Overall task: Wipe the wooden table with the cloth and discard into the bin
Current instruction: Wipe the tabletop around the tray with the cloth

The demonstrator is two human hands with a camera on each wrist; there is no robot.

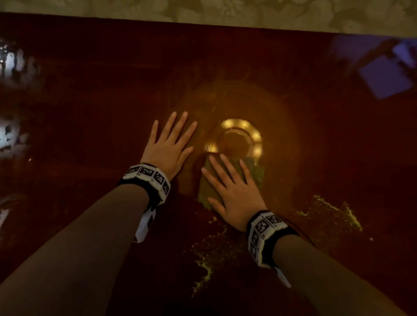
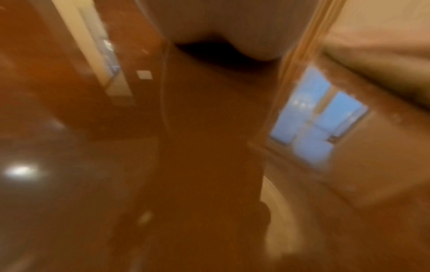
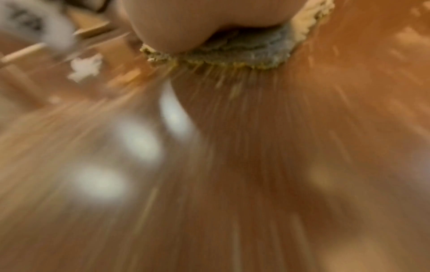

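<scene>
A dark, glossy wooden table [image 1: 85, 98] fills the view, mirroring a round ceiling lamp at centre. The left hand [image 1: 169, 146] lies flat on the wood, fingers straight, grip empty. At its 4 o'clock, the right hand [image 1: 234, 190] presses flat, fingers straight, on a green cloth [image 1: 207, 191]. Yellow-green spill streaks [image 1: 332, 212] lie toward 5 o'clock of the cloth.

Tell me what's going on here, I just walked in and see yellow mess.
A person is wiping a glossy dark red wooden table. The right hand presses flat on a square greenish cloth; the left hand lies flat on the bare wood beside it. Yellow-green crumbs remain nearer the person.
</scene>
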